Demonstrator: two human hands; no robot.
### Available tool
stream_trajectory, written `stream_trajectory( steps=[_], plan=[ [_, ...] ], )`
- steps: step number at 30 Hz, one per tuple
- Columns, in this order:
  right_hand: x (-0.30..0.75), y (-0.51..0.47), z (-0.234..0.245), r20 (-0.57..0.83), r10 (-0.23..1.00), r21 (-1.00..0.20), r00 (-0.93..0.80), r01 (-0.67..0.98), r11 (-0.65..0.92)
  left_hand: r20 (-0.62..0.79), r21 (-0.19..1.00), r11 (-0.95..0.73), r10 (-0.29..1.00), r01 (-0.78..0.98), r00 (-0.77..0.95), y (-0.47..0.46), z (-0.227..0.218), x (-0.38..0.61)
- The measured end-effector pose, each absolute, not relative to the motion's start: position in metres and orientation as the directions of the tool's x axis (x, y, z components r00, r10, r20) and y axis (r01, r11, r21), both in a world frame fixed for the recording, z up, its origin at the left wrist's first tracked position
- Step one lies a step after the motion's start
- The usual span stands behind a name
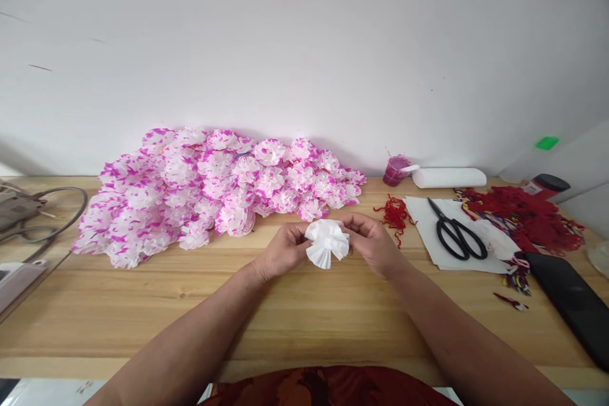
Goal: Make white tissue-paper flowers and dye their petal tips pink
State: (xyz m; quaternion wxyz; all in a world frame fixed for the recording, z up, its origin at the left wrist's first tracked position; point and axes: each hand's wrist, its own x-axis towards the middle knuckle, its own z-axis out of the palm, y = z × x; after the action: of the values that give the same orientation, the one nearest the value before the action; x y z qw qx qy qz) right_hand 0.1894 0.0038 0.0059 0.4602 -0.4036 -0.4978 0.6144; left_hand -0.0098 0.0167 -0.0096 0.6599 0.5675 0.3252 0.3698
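Note:
A white pleated paper flower (328, 242) is held up above the middle of the wooden table, its folds fanned out around the centre. My left hand (289, 248) pinches its left edge between thumb and fingers. On the opposite side, my right hand (373, 242) grips the right edge, with some fingertips hidden behind the paper. Behind my hands lies a big heap of white paper flowers with magenta-tipped petals (214, 193), reaching from the left to the middle of the table.
At right, black scissors (454, 231) rest on white paper sheets (428, 247). Around them are red yarn bits (396, 212), a cup of magenta liquid (394, 171), a white roll (450, 177), a red yarn pile (528, 219) and a black phone-like slab (571, 304). A cable (71, 193) curls at left.

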Motion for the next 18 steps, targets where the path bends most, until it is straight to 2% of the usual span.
stream_trajectory(
  steps=[3, 8, 13, 18],
  plan=[
    [0.192, 0.003, 0.010, 0.012, 0.969, -0.993, -0.247, -0.116, -0.017, -0.090, 0.957, 0.200, 0.893, -0.211, 0.442, 0.018, -0.012, -0.008],
    [0.196, 0.004, 0.010, -0.096, 0.927, -0.982, -0.362, -0.120, -0.148, -0.134, 0.834, 0.323, 0.905, -0.447, 0.405, 0.022, -0.013, -0.006],
    [0.191, 0.005, -0.001, -0.143, 0.911, -0.933, -0.388, -0.253, -0.255, -0.142, 0.864, 0.359, 0.846, -0.352, 0.513, 0.020, -0.016, -0.009],
    [0.188, 0.001, 0.000, -0.056, 0.946, -0.962, -0.320, -0.237, -0.137, -0.148, 0.910, 0.328, 0.829, -0.255, 0.539, 0.019, -0.020, -0.011]
  ],
)
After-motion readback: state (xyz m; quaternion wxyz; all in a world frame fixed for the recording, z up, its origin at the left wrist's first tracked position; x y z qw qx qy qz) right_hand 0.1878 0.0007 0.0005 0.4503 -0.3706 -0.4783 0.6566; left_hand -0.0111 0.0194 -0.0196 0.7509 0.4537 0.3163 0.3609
